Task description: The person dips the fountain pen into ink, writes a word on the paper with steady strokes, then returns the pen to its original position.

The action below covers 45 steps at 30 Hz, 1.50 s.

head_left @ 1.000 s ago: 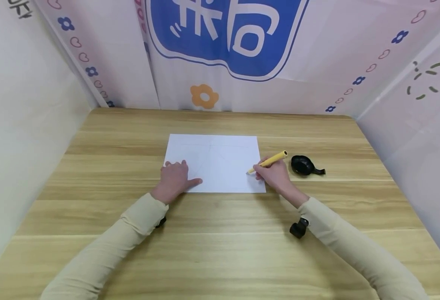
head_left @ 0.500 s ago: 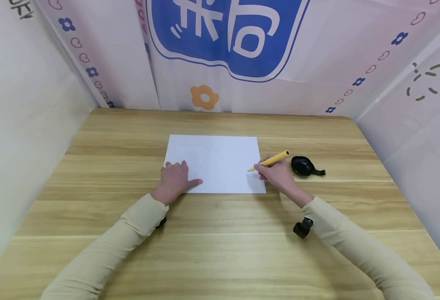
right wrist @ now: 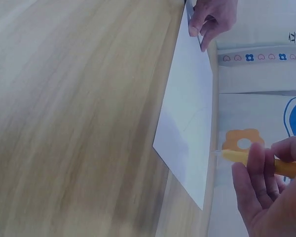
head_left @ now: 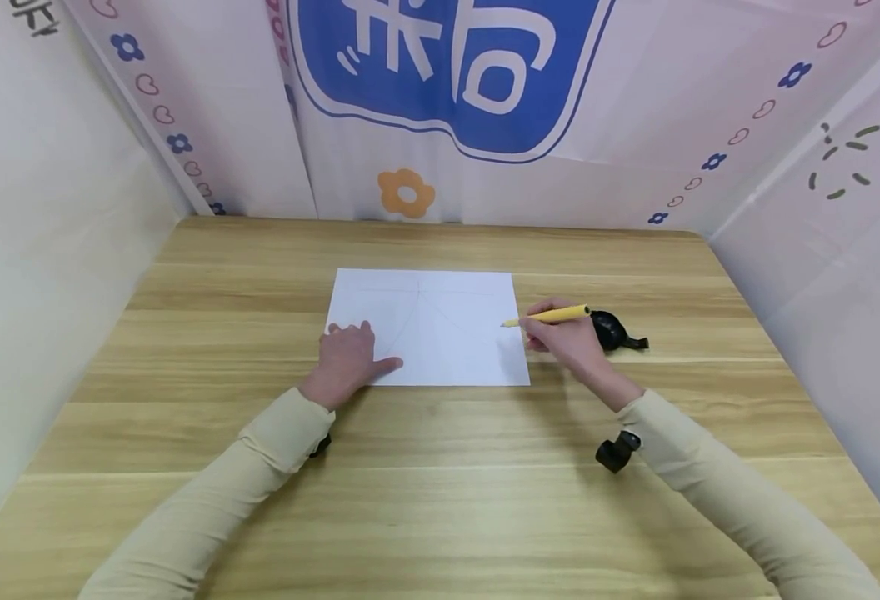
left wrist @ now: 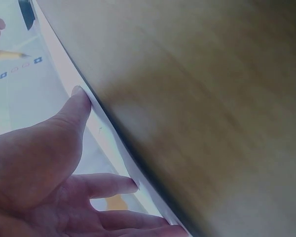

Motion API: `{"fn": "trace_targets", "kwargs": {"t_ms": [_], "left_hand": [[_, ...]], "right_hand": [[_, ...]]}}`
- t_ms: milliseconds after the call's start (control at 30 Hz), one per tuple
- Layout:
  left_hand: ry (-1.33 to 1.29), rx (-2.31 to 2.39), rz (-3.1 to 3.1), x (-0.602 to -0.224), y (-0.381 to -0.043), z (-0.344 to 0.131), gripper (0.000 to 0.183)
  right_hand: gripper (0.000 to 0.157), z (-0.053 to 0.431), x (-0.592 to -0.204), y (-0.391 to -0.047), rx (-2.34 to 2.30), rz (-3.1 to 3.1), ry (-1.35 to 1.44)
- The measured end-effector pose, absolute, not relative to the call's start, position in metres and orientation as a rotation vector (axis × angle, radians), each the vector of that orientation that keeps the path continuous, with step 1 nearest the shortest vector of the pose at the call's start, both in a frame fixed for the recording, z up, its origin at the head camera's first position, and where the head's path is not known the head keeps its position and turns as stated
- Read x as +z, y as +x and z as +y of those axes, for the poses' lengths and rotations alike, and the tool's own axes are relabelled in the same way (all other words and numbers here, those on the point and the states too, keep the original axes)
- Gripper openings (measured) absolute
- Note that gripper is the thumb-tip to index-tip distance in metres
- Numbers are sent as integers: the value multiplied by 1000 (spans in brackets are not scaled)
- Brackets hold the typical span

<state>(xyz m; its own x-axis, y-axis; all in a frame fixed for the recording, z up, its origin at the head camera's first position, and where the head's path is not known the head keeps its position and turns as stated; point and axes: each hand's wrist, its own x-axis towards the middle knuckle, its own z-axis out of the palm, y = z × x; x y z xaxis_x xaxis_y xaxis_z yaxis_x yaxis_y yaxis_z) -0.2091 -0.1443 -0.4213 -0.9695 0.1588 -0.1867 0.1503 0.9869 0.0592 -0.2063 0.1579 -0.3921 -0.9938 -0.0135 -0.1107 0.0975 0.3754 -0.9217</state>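
A white sheet of paper with faint thin lines lies on the wooden table. My left hand rests on its lower left part, thumb out to the side; in the left wrist view the fingers of this hand look straight and spread. By the sheet's right edge, my right hand holds a yellow pencil between thumb and fingers, tip pointing left over the paper. From the right wrist view, the pencil appears raised off the sheet.
A small black pan-shaped object with a short handle lies just right of my right hand, partly hidden by it. The wooden table reaches back to a printed white wall sheet. Black wrist cameras hang under the sleeves.
My right hand, with the pencil, has moved slightly right and away from me, and the pencil lies flatter. A line right of the sheet's middle shows more clearly. The left hand stays put.
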Motion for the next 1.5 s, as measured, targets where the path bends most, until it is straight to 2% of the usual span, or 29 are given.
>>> {"fn": "trace_targets", "kwargs": {"t_ms": [267,500,633,800,1500], "left_hand": [[248,54,2923,-420,-210,-143,86],[252,65,2927,-419,-210,-143,89],[253,39,2927,-420,-211,-143,90],[263,39,2921,-421,-211,-143,89],[283,108,2957,-424,-212,-140,78]], "right_hand": [[28,176,-384,-203,-1782,2468,127],[35,204,-360,-195,-1804,2484,131],[28,222,-348,-193,-1776,2536,134],[20,244,-339,-191,-1675,2612,151],[26,299,-309,-190,-1244,2679,253]]}}
